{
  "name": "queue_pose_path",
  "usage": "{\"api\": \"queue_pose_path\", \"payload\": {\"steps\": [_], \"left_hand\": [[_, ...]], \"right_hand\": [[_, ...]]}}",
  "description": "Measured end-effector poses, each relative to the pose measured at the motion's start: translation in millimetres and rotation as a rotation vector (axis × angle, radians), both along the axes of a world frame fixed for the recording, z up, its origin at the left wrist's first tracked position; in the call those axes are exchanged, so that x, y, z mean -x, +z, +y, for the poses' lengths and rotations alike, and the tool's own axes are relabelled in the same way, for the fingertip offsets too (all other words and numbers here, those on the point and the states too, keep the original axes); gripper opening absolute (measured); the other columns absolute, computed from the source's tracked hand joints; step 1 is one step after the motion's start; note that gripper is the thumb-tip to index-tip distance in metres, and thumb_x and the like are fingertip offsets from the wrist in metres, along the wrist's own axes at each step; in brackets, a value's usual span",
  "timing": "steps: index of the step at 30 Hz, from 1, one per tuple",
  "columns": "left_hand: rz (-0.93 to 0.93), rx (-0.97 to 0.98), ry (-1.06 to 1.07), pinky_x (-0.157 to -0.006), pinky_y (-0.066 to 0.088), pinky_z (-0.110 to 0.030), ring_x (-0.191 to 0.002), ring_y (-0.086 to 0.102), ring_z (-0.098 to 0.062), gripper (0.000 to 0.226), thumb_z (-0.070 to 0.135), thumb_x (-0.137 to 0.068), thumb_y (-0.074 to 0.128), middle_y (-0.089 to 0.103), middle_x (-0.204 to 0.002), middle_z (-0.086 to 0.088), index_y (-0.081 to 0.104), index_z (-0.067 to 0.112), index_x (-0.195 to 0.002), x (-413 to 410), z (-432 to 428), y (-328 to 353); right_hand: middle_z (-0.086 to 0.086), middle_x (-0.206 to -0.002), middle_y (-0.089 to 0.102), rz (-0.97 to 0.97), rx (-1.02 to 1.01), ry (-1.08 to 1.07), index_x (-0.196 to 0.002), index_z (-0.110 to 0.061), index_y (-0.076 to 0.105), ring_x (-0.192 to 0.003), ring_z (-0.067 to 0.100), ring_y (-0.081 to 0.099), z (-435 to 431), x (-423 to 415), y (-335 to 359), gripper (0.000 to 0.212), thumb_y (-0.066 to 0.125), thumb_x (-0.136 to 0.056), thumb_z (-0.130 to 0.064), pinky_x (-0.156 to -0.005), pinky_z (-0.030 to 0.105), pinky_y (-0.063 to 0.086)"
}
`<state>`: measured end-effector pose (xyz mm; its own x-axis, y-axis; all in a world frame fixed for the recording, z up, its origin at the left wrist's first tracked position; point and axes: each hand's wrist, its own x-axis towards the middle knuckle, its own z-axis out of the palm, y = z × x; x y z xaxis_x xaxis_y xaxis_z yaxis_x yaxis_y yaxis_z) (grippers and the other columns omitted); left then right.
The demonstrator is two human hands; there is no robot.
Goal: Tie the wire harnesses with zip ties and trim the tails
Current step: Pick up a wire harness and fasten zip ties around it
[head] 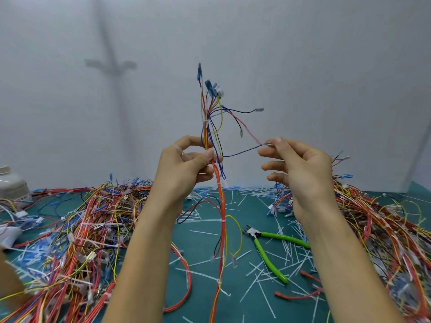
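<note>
Your left hand [184, 164] has thumb and fingertips clamped on the upright bundle of red, orange and yellow wires [219, 194], held clear of the green mat [203, 243] so its branches hang free. Your right hand [300, 169] pinches the tips of a blue stray wire [240, 153] and a pink stray wire [250, 134] between thumb and forefinger, other fingers loosely spread, apparently to draw them towards the trunk for tying. The green-handled side cutters [283, 237] lie untouched on the mat between the heaped harnesses [88, 229], handy for trimming.

wall [326, 66] – pale grey, shadowed | table [245, 210] – teal mat
</note>
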<state>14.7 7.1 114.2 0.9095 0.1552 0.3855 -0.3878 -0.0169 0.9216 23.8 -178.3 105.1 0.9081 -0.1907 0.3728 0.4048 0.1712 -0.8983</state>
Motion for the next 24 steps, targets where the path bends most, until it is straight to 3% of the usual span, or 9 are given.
{"api": "queue_pose_path", "payload": {"steps": [3, 5, 9, 11, 16, 18, 20, 22, 24], "left_hand": [[-0.042, 0.079, 0.041, -0.060, 0.057, -0.023, -0.049, 0.055, -0.008, 0.006, 0.001, -0.093, 0.061, 0.072, -0.080, -0.016, 0.063, 0.006, -0.097, -0.8, -3.1, 0.2], [-0.062, 0.118, 0.067, -0.060, 0.058, -0.023, -0.051, 0.057, -0.008, 0.007, 0.002, -0.092, 0.062, 0.071, -0.080, -0.014, 0.064, 0.005, -0.098, -2.1, -3.1, -0.4], [-0.080, 0.209, 0.070, -0.062, 0.057, -0.021, -0.054, 0.059, -0.008, 0.012, 0.000, -0.090, 0.064, 0.073, -0.071, -0.003, 0.063, 0.002, -0.102, -5.3, -4.9, -1.7], [-0.079, 0.271, 0.027, -0.064, 0.057, -0.020, -0.056, 0.060, -0.008, 0.015, -0.004, -0.090, 0.063, 0.071, -0.070, -0.002, 0.062, -0.001, -0.105, -6.0, -7.9, -1.7], [-0.069, 0.267, -0.065, -0.066, 0.057, -0.019, -0.064, 0.066, -0.010, 0.030, -0.005, -0.091, 0.060, 0.073, -0.083, -0.004, 0.059, -0.001, -0.120, -5.8, -8.5, -1.6], [-0.033, 0.136, -0.082, -0.063, 0.055, -0.017, -0.069, 0.069, -0.010, 0.033, 0.002, -0.091, 0.063, 0.077, -0.087, -0.001, 0.057, 0.005, -0.124, -3.6, -6.3, -1.6], [0.024, 0.022, -0.112, -0.070, 0.059, -0.023, -0.077, 0.072, -0.013, 0.042, 0.010, -0.092, 0.065, 0.077, -0.094, -0.003, 0.050, 0.006, -0.131, -2.4, -7.2, -2.7], [0.078, -0.012, -0.146, -0.079, 0.061, -0.033, -0.086, 0.074, -0.019, 0.052, 0.020, -0.093, 0.065, 0.077, -0.096, -0.005, 0.042, 0.008, -0.138, -2.1, -9.8, -4.1], [0.115, -0.036, -0.220, -0.075, 0.061, -0.033, -0.089, 0.075, -0.022, 0.062, 0.032, -0.093, 0.063, 0.077, -0.097, 0.000, 0.034, 0.015, -0.145, -1.7, -13.2, -6.8]], "right_hand": [[0.000, -0.088, 0.077, 0.076, 0.148, 0.147, -0.100, -0.014, 0.069, -0.067, 0.013, 0.071, 1.1, 0.6, 1.5, 0.027, 0.055, -0.098, -0.037, -0.052, 0.022, 0.055], [-0.002, -0.095, 0.077, 0.132, 0.376, 0.276, -0.103, -0.016, 0.070, -0.078, 0.015, 0.074, 4.3, 1.4, 0.4, 0.029, 0.058, -0.095, -0.041, -0.060, 0.026, 0.059], [-0.004, -0.098, 0.077, 0.154, 0.752, 0.554, -0.108, -0.019, 0.071, -0.089, 0.012, 0.073, 16.2, 5.0, -8.2, 0.022, 0.066, -0.092, -0.033, -0.080, 0.030, 0.057], [0.003, -0.096, 0.078, 0.149, 0.695, 0.614, -0.109, -0.011, 0.070, -0.086, 0.018, 0.075, 21.0, 6.0, -10.9, 0.020, 0.065, -0.094, -0.023, -0.085, 0.034, 0.057], [0.009, -0.081, 0.077, 0.115, 0.420, 0.592, -0.098, -0.002, 0.069, -0.066, 0.019, 0.074, 24.3, 6.2, -10.8, 0.009, 0.063, -0.093, -0.005, -0.063, 0.024, 0.059], [0.008, -0.076, 0.076, 0.092, 0.361, 0.504, -0.097, -0.002, 0.070, -0.062, 0.018, 0.072, 22.6, 3.3, -10.0, 0.009, 0.062, -0.093, -0.004, -0.061, 0.023, 0.059], [0.007, -0.074, 0.076, 0.067, 0.307, 0.409, -0.093, -0.009, 0.072, -0.059, 0.017, 0.071, 20.4, 0.5, -8.6, 0.012, 0.062, -0.093, -0.003, -0.060, 0.024, 0.059], [0.005, -0.073, 0.076, 0.032, 0.273, 0.334, -0.090, -0.015, 0.073, -0.059, 0.017, 0.071, 20.0, -1.1, -8.4, 0.014, 0.063, -0.092, -0.005, -0.060, 0.025, 0.059], [0.008, -0.074, 0.076, -0.003, 0.209, 0.263, -0.089, -0.018, 0.074, -0.063, 0.018, 0.072, 20.6, -2.9, -9.5, 0.012, 0.068, -0.090, -0.008, -0.062, 0.028, 0.060]]}}
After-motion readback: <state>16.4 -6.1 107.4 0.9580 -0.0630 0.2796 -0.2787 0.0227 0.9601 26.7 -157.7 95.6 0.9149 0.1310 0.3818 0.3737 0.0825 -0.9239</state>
